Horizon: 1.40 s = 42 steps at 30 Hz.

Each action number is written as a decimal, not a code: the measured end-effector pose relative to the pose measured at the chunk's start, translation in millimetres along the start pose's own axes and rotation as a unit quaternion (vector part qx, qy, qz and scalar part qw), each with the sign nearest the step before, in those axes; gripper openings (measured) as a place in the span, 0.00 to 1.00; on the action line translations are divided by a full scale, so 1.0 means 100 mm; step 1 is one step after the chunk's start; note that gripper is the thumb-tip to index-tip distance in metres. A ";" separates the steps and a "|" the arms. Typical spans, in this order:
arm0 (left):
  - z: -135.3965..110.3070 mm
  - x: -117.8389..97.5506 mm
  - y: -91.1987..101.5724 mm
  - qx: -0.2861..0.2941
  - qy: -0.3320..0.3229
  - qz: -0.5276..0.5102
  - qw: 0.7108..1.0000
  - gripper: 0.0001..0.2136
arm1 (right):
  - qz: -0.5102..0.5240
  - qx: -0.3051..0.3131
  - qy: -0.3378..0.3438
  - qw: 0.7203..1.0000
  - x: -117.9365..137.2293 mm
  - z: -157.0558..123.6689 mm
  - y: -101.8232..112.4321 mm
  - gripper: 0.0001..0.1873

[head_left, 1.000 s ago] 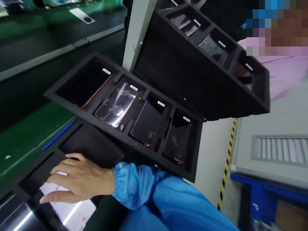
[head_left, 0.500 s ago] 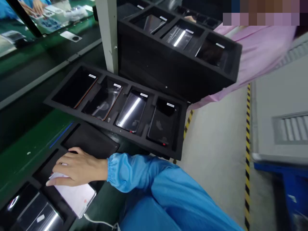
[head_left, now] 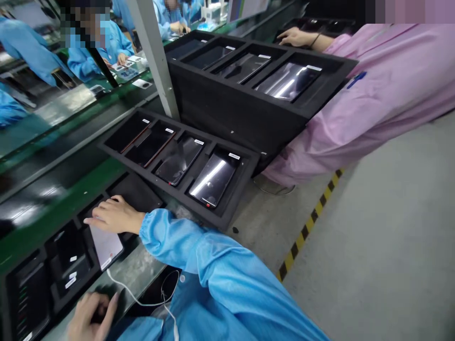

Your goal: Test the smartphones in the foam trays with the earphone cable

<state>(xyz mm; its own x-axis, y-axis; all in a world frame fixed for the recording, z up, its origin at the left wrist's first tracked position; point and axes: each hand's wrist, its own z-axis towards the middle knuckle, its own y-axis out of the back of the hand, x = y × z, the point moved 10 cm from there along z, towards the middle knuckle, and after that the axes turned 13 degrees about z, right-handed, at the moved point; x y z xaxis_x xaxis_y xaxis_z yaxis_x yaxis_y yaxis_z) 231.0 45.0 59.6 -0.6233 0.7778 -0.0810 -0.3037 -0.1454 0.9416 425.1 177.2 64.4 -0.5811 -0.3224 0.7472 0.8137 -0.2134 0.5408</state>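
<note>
My right hand [head_left: 115,215] grips the upper end of a smartphone [head_left: 105,248] with a pale lit screen, its fingers over the top and sides. The phone lies in a compartment of a black foam tray [head_left: 48,253] on the left. A white cable [head_left: 130,294] runs from the phone's near end. My left hand [head_left: 91,316], slightly blurred, is at the bottom, fingers half curled and thumb apart, with nothing visible in it. Beside the lit phone, a dark phone [head_left: 69,255] with small white labels sits in the tray, and another dark phone [head_left: 31,303] is nearer me.
A second foam tray [head_left: 170,187] holds several dark phones above my right forearm. A tall stack of trays [head_left: 227,111] stands behind it, against a metal post [head_left: 156,61]. A person in a pink sleeve [head_left: 355,109] is at the right; co-workers in blue sit across the green belt [head_left: 85,187].
My left hand has come into view at the bottom. The camera view has shifted, showing more of the co-workers and the pink sleeve. My right hand remains on the lit phone.
</note>
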 end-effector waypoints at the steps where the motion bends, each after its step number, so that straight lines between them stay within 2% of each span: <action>1: 0.00 -0.02 0.01 -0.003 0.000 0.003 1.000 0.29 | -0.003 -0.002 0.000 1.000 0.01 0.00 0.01 0.12; 8: -0.02 -0.04 -0.03 0.000 0.002 0.001 1.000 0.22 | 0.025 0.014 -0.019 0.999 0.02 -0.02 0.05 0.09; 16: -0.09 -0.03 -0.12 0.016 0.019 -0.001 1.000 0.17 | 0.097 0.011 -0.011 0.995 -0.10 -0.04 0.05 0.12; 18: -0.13 -0.01 -0.16 0.020 0.026 -0.013 0.999 0.16 | 0.101 0.029 -0.008 0.994 -0.15 -0.07 0.03 0.13; 25: -0.21 -0.01 -0.23 0.020 0.037 -0.054 0.998 0.15 | 0.056 0.161 -0.049 0.984 -0.38 -0.21 -0.12 0.42; 27: -0.22 -0.01 -0.25 0.022 0.043 -0.067 0.997 0.14 | 0.043 0.203 -0.054 0.977 -0.42 -0.27 -0.14 0.48; 30: -0.24 0.00 -0.28 0.028 0.056 -0.084 0.994 0.15 | 0.052 0.242 -0.060 0.967 -0.43 -0.34 -0.10 0.43; 33: -0.25 0.01 -0.30 0.033 0.065 -0.094 0.993 0.15 | 0.082 0.248 -0.062 0.963 -0.40 -0.35 0.00 0.35; 35: -0.25 0.01 -0.30 0.036 0.066 -0.099 0.992 0.15 | 0.088 0.245 -0.071 0.963 -0.39 -0.35 0.05 0.34; 42: -0.22 0.00 -0.28 0.040 0.061 -0.096 0.993 0.15 | 0.065 0.275 -0.077 0.956 -0.37 -0.42 0.00 0.47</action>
<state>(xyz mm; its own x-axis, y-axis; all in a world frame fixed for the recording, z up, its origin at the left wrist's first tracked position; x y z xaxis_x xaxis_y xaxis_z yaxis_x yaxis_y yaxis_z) 223.7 35.1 26.3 -0.6431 0.7066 -0.2951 -0.3700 0.0506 0.9277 447.1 150.3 20.7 -0.5061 -0.1647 0.8466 0.7727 0.3496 0.5299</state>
